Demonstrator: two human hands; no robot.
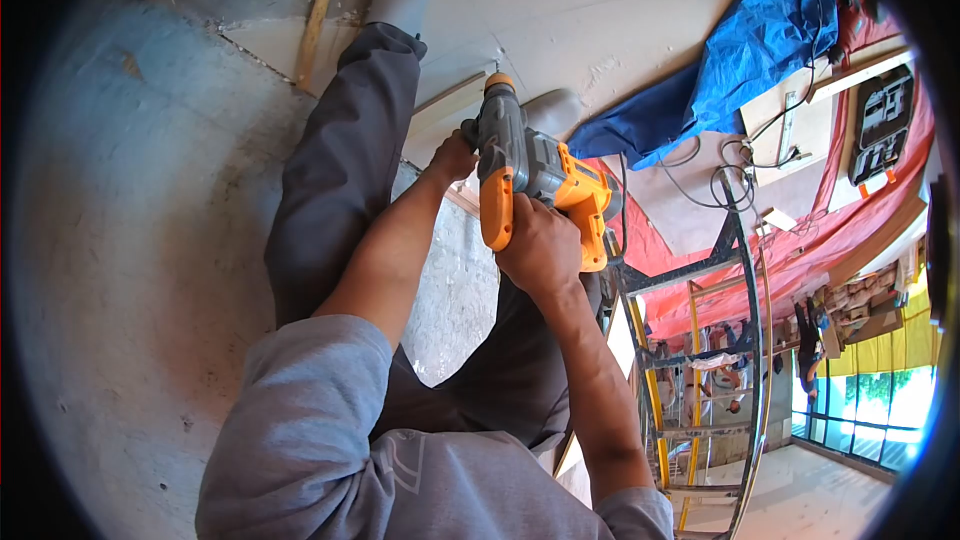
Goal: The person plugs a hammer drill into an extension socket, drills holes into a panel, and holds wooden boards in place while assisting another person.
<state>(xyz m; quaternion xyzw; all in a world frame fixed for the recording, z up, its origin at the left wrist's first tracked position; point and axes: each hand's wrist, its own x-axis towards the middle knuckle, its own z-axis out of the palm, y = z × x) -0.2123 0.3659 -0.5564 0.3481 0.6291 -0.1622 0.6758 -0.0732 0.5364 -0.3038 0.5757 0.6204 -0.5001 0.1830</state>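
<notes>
An orange and grey hammer drill points away from me, and its thin bit meets the pale flat surface ahead; whether the tip is inside the surface I cannot tell. My right hand is wrapped around the drill's rear handle. On the drill's left side, near the front, my left hand grips the dark side handle, which is partly hidden by the fingers. The drill lies between my lower legs, close to both feet.
A hammer with a wooden handle lies beyond my left leg. To the right are a blue tarp, loose black cable, a metal scaffold frame, red sheeting and an open tool case. People appear far off.
</notes>
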